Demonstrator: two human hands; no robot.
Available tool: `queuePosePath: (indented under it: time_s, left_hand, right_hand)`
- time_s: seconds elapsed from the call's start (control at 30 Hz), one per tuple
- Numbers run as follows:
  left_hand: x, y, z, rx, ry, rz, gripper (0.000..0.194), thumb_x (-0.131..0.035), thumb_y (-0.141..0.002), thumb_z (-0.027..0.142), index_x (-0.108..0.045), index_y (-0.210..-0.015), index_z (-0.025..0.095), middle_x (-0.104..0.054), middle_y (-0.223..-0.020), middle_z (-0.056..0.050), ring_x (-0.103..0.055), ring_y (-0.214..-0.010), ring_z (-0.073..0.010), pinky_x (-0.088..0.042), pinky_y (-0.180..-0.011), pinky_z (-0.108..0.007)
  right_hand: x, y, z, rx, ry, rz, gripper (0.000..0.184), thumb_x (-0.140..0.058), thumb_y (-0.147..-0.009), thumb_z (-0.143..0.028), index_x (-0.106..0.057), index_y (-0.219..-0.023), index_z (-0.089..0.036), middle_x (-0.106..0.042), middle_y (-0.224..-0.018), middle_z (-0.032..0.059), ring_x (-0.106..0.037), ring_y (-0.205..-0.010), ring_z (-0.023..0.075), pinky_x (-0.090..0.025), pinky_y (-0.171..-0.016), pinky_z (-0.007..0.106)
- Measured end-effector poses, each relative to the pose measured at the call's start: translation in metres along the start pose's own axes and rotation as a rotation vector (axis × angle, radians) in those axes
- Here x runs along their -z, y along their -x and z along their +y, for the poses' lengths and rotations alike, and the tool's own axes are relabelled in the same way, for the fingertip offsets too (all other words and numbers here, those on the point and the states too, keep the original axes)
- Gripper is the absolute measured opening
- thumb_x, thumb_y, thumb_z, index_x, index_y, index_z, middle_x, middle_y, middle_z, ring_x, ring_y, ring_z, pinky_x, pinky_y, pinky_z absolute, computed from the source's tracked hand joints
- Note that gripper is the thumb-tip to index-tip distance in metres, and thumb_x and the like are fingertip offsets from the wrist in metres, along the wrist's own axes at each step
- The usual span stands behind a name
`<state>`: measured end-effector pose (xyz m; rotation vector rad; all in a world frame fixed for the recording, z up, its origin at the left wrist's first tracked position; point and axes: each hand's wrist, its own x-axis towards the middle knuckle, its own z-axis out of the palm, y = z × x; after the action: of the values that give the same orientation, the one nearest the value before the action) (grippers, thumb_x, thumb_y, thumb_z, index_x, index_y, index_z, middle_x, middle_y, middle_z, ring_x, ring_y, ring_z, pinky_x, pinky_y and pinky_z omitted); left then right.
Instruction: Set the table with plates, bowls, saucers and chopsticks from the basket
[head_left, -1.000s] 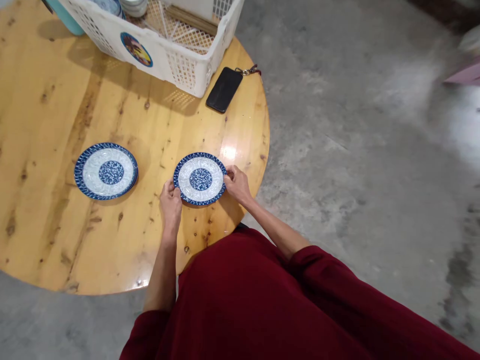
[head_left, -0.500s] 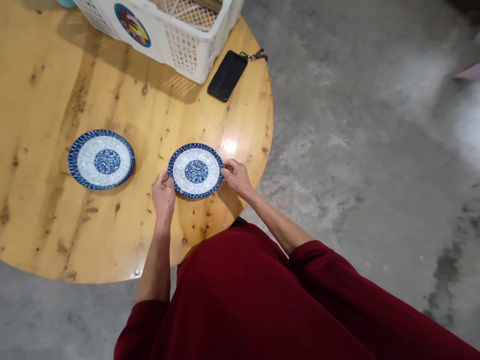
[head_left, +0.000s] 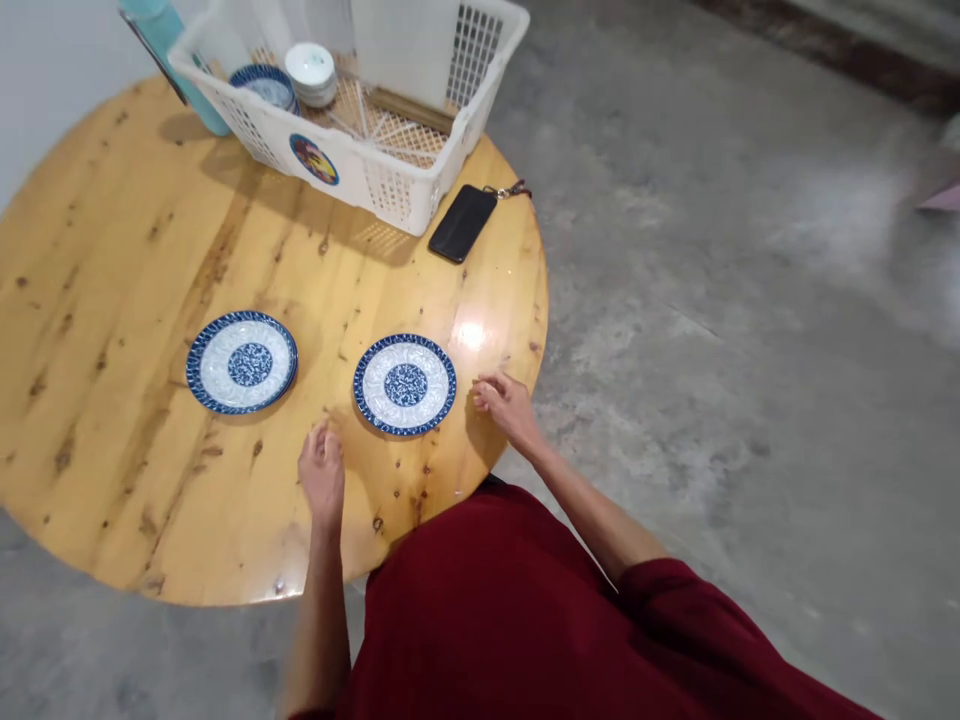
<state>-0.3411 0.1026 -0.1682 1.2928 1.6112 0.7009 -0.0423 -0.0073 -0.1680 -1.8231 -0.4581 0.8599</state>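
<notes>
A blue-and-white plate lies flat on the round wooden table between my two hands. My left hand is off its left side, holding nothing, with its fingers loosely bent and a little apart. To the right of the rim, my right hand hovers near the table edge, also free, its fingers loosely spread. Farther left lies a small stack of matching plates, their rims slightly offset. How many are in that stack is hidden.
A white plastic basket stands at the back, holding a stack of white bowls and blue-rimmed dishes. A black phone with a strap lies beside it. A turquoise bottle stands behind the basket's left corner.
Both hands have let go of the plate's rim and drawn apart to either side. The plate stays on the table. My view has tilted up, showing more of the basket.
</notes>
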Motion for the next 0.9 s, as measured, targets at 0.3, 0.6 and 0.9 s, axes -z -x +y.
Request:
queuePosePath:
  time_s: [0.3, 0.6, 0.9]
  left_hand:
    - [0.054, 0.117, -0.06, 0.277, -0.042, 0.314, 0.045, -0.062, -0.081, 0.053, -0.073, -0.109, 0.019, -0.078, -0.095, -0.01, -0.074, -0.086, -0.0281, -0.062, -0.08, -0.043]
    - [0.085, 0.124, -0.062, 0.125, 0.062, 0.191, 0.055, -0.061, -0.079, 0.061, -0.075, -0.107, 0.015, -0.077, -0.095, -0.012, -0.074, -0.083, -0.0251, -0.062, -0.079, -0.04]
    - [0.227, 0.144, -0.15, 0.027, -0.004, 0.155, 0.054, -0.059, -0.082, 0.061, -0.075, -0.109, 0.016, -0.078, -0.096, -0.013, -0.075, -0.084, -0.0252, -0.059, -0.079, -0.036]
  right_hand:
    - [-0.032, 0.017, -0.035, 0.114, -0.089, -0.223, 0.028, -0.057, -0.082, -0.046, -0.068, -0.095, -0.023, -0.073, -0.084, 0.005, -0.068, -0.065, 0.0206, -0.057, -0.061, 0.034]
    - [-0.079, 0.103, -0.018, 0.135, -0.067, -0.317, 0.029, -0.059, -0.081, -0.046, -0.069, -0.094, -0.021, -0.074, -0.081, 0.0055, -0.066, -0.062, 0.019, -0.052, -0.058, 0.031]
    - [-0.195, 0.209, 0.036, 0.094, -0.007, -0.396, 0.028, -0.055, -0.079, -0.043, -0.068, -0.087, -0.02, -0.071, -0.074, 0.0044, -0.063, -0.057, 0.0186, -0.048, -0.053, 0.03]
